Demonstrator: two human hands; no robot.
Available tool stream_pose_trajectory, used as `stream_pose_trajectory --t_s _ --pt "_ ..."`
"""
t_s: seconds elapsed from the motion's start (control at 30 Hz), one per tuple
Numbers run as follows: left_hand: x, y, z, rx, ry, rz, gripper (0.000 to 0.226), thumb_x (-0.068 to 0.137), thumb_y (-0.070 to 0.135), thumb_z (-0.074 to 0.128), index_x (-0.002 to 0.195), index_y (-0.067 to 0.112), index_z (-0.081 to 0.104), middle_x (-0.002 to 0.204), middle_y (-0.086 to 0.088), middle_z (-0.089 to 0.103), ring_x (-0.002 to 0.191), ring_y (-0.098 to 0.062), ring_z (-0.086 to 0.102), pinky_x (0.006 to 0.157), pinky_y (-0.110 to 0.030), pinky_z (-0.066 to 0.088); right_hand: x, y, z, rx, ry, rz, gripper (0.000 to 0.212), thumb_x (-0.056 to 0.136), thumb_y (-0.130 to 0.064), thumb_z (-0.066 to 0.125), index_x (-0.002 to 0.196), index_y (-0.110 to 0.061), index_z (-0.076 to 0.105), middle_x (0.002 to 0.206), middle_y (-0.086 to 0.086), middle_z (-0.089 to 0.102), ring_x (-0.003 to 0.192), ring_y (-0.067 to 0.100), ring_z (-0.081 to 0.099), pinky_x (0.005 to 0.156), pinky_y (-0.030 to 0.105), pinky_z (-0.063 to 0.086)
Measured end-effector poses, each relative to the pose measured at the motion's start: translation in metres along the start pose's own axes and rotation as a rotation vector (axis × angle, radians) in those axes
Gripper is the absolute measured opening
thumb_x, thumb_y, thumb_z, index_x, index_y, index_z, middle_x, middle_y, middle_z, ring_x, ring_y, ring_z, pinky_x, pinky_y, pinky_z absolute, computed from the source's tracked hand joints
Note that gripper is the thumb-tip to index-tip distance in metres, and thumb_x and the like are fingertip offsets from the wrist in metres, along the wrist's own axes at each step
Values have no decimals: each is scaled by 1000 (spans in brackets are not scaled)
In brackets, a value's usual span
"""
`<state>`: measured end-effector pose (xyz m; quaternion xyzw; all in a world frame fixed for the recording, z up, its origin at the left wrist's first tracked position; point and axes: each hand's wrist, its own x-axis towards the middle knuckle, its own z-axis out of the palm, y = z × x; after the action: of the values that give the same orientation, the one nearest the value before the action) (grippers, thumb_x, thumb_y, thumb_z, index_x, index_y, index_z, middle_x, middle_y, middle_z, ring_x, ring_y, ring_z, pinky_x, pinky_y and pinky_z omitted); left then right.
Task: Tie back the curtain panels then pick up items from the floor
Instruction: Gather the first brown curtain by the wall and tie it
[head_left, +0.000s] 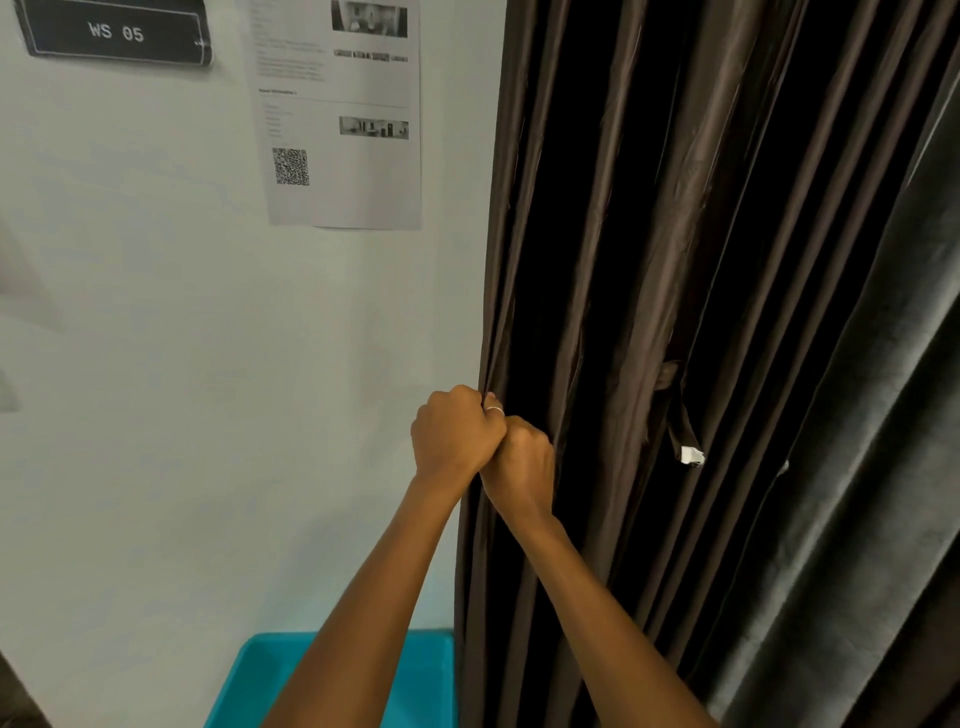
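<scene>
Gripping the curtain (597, 260) at its wall-side edge with left hand (454, 435) and right hand (523, 462), both fists clenched tight on cloth, knuckles touching, likely to gather the folds. Tie (681, 418) dangling loose further right, not yet wrapped round. Teal bin (249, 675) below.

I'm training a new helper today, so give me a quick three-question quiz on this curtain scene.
1. True or false: the left hand and right hand both grip the brown curtain at its edge.
2. What hangs beside the sign? A) a clock B) a printed sheet C) a mirror
3. Fill in: the bin below the arms is ____ in colour.
Key: 1 true; 2 B; 3 blue.
</scene>
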<state>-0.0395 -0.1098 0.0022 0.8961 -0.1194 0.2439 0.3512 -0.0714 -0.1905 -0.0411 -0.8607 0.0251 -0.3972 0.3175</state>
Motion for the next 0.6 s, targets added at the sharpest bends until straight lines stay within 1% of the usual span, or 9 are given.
stream_pose_trajectory --t_s 0.1,0.17,0.2,0.27,0.33,0.4,0.43,0.53,0.6 --pt "0 2 0 66 14 6 39 98 32 52 62 17 54 52 6 47 47 -12 45 50 -25 36 4 9 -8 55 -133 -36 26 93 -1 62 68 -4 61 65 4 65 53 16 57 49 31 45" --pt "0 3 -2 68 9 13 37 99 31 52 66 16 57 53 7 44 49 -14 46 52 -25 37 6 15 -18 86 -146 -41 16 94 -6 63 80 -7 71 74 3 69 63 16 63 57 35 53" --pt "0 3 -3 70 7 14 37 99 31 51 67 16 59 53 6 44 51 -17 49 54 -27 40 7 16 -23 95 -80 -36 12 95 -11 66 89 -11 76 81 1 71 69 13 65 61 31 55" --pt "0 2 -3 79 9 18 39 100 32 50 65 16 57 53 5 45 53 -20 52 54 -27 42 7 18 -32 58 169 22 11 94 -23 71 101 -16 74 92 -4 69 75 9 64 66 27 56" --pt "1 2 -2 78 3 22 39 101 33 51 65 17 55 52 7 43 49 -15 47 52 -23 37 9 19 -38 10 353 145 30 90 -33 76 112 -16 64 102 -5 61 80 11 61 65 30 54" --pt "2 2 -1 69 -8 28 40 101 33 51 65 17 55 51 8 43 46 -12 44 48 -21 32 14 21 -42 -19 338 227 47 88 -39 77 122 -17 56 108 -5 56 88 11 58 67 31 52" --pt "3 1 -1 65 -13 32 41 101 33 51 63 17 54 51 7 43 46 -12 44 47 -21 31 17 24 -44 -43 295 233 46 89 -38 77 124 -16 57 108 -4 58 91 12 59 69 31 51" --pt "6 -5 -4 51 -12 30 48 101 31 50 55 19 47 50 4 45 46 -12 46 47 -22 34 26 39 -53 -153 248 169 15 95 -23 70 103 -11 66 92 4 68 89 24 66 65 30 45" --pt "10 -15 -11 45 -4 2 47 102 32 50 57 17 51 52 3 49 49 -14 51 53 -27 47 32 52 -65 -182 268 190 9 95 -17 68 95 -9 68 86 9 70 85 30 67 64 30 45"
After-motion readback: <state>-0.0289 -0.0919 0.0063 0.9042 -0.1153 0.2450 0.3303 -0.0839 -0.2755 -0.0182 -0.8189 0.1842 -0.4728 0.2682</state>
